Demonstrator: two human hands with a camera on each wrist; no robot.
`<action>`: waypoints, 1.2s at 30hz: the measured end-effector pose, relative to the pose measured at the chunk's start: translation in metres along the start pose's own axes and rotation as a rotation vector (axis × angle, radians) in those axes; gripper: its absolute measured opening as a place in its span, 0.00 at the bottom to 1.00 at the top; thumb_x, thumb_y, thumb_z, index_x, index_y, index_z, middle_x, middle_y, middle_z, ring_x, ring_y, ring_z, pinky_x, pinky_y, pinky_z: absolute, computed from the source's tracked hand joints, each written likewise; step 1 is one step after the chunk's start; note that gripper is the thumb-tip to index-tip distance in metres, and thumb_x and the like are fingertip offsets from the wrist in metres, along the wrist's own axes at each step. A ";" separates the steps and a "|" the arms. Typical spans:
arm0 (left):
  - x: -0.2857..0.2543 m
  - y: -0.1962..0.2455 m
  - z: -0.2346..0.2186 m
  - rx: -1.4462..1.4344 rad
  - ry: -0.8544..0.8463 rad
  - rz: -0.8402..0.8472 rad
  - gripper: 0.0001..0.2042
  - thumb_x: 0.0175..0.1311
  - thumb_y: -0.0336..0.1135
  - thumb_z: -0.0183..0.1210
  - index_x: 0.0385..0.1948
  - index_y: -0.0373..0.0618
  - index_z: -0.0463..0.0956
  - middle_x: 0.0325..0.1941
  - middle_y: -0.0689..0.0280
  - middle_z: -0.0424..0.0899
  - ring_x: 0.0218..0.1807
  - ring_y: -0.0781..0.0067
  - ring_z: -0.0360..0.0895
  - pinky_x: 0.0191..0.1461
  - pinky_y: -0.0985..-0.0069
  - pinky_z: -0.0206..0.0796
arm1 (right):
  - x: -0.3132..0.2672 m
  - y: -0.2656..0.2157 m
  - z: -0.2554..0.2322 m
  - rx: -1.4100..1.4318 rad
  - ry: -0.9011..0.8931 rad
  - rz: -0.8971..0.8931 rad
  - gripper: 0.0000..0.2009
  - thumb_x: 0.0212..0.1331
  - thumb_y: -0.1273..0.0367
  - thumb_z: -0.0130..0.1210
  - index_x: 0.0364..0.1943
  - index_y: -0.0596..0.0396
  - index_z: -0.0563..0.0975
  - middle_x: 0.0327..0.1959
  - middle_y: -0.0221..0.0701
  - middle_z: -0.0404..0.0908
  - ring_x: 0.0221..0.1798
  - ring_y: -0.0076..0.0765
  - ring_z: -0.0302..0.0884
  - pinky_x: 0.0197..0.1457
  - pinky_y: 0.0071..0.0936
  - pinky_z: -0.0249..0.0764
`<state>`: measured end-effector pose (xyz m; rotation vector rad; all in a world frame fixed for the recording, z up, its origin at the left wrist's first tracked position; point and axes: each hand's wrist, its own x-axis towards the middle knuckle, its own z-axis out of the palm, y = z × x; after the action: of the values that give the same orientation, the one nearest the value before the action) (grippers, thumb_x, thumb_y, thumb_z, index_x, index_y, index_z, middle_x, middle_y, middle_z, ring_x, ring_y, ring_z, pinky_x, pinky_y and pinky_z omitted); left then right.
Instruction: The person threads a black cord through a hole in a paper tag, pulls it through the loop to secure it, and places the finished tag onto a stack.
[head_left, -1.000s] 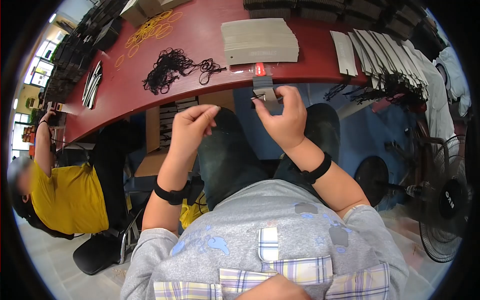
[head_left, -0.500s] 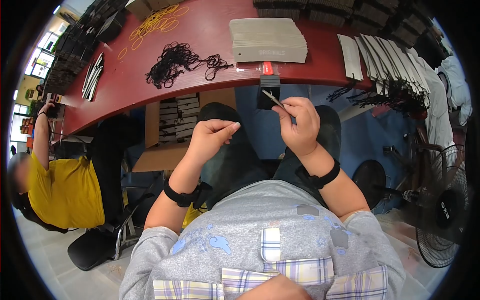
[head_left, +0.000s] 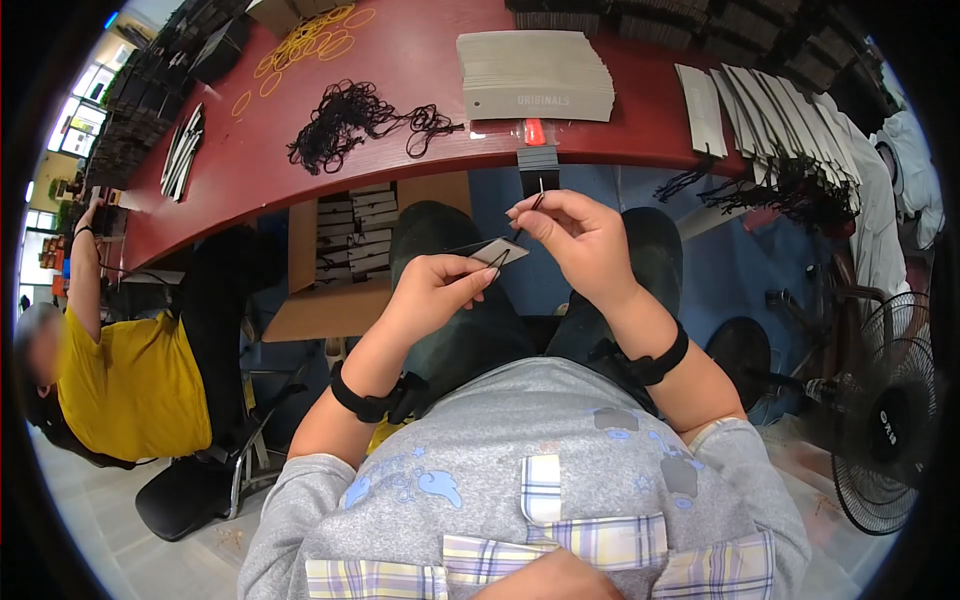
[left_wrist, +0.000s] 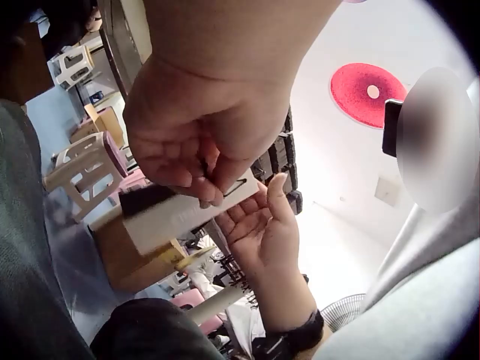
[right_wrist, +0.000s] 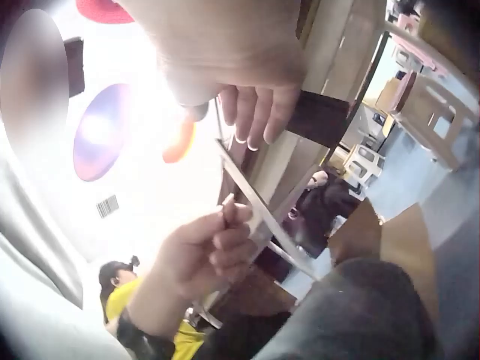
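Note:
A pale hang tag (head_left: 501,252) with faint lettering is held in the air between the two hands, over the lap. My left hand (head_left: 440,292) pinches it between thumb and fingers, with a thin black cord (head_left: 504,259) lying across its face. A bit higher, the right hand (head_left: 585,245) has thumb and index finger together on a dark strand leading to the tag's corner. In the left wrist view, a cord loop (left_wrist: 238,184) shows at one end of the tag. From the right wrist, the tag (right_wrist: 259,199) appears nearly edge-on.
A dark block (head_left: 538,165) with a thin metal pin is fixed at the red table's (head_left: 240,180) edge. On the table lie a tag stack (head_left: 535,75), a black cord tangle (head_left: 345,120), yellow rubber bands (head_left: 305,45) and corded tags (head_left: 790,125). A person in yellow (head_left: 150,390) sits left.
The right hand has drawn back from the block at the table edge, bringing a tag with it. The tag has passed from the right fingers to the left hand's pinch.

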<state>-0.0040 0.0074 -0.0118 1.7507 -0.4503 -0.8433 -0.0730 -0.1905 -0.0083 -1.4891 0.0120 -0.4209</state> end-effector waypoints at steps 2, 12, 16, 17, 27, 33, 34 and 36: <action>0.000 0.000 -0.001 0.010 0.038 0.000 0.10 0.63 0.35 0.62 0.36 0.38 0.83 0.25 0.69 0.81 0.27 0.84 0.75 0.32 0.84 0.68 | 0.002 -0.003 -0.002 -0.083 0.066 0.043 0.06 0.60 0.73 0.58 0.36 0.63 0.80 0.34 0.32 0.83 0.38 0.24 0.81 0.41 0.20 0.75; 0.001 -0.004 -0.015 -0.355 0.101 0.059 0.07 0.60 0.28 0.63 0.36 0.35 0.82 0.27 0.64 0.83 0.27 0.80 0.77 0.33 0.83 0.71 | -0.002 0.005 -0.014 0.708 -0.169 0.175 0.07 0.65 0.73 0.51 0.41 0.59 0.78 0.38 0.37 0.82 0.28 0.24 0.74 0.30 0.20 0.68; -0.001 -0.002 -0.017 -0.273 -0.004 0.058 0.07 0.57 0.26 0.65 0.34 0.33 0.82 0.28 0.63 0.84 0.26 0.80 0.78 0.32 0.82 0.72 | -0.001 -0.001 -0.016 0.967 -0.243 0.200 0.11 0.66 0.72 0.48 0.48 0.59 0.77 0.39 0.39 0.82 0.23 0.23 0.70 0.27 0.20 0.64; -0.003 0.001 -0.015 -0.218 0.004 0.063 0.06 0.56 0.26 0.65 0.33 0.33 0.82 0.28 0.63 0.84 0.25 0.79 0.78 0.32 0.81 0.72 | -0.001 -0.002 -0.018 0.955 -0.259 0.211 0.12 0.67 0.72 0.46 0.49 0.60 0.76 0.39 0.39 0.82 0.21 0.23 0.69 0.26 0.20 0.63; -0.016 0.062 -0.006 0.636 0.341 0.900 0.11 0.46 0.22 0.65 0.34 0.42 0.81 0.30 0.62 0.79 0.32 0.62 0.77 0.33 0.72 0.69 | 0.002 -0.043 -0.001 0.320 -0.181 0.289 0.20 0.60 0.76 0.54 0.58 0.64 0.72 0.37 0.40 0.84 0.23 0.23 0.75 0.24 0.16 0.70; -0.006 0.074 0.005 0.469 0.394 0.947 0.11 0.49 0.21 0.64 0.36 0.43 0.81 0.36 0.61 0.80 0.37 0.62 0.78 0.40 0.71 0.70 | 0.008 -0.057 0.009 0.240 -0.279 0.330 0.09 0.60 0.74 0.58 0.43 0.61 0.77 0.31 0.30 0.81 0.24 0.18 0.74 0.25 0.15 0.68; -0.004 0.067 0.003 0.357 0.402 0.893 0.12 0.51 0.23 0.65 0.40 0.42 0.80 0.40 0.61 0.81 0.42 0.63 0.79 0.44 0.72 0.71 | 0.009 -0.053 0.006 0.259 -0.276 0.318 0.08 0.61 0.74 0.57 0.43 0.60 0.77 0.31 0.29 0.80 0.24 0.18 0.73 0.24 0.15 0.67; -0.005 0.056 0.006 -0.004 0.205 0.608 0.15 0.52 0.26 0.66 0.43 0.41 0.79 0.41 0.61 0.82 0.45 0.65 0.80 0.47 0.73 0.72 | 0.009 -0.050 0.004 0.315 -0.247 0.283 0.08 0.62 0.73 0.57 0.43 0.60 0.76 0.29 0.28 0.79 0.24 0.17 0.72 0.24 0.14 0.66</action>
<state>-0.0058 -0.0130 0.0412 1.5447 -0.7862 -0.2299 -0.0771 -0.1906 0.0427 -1.1970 -0.0373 -0.0055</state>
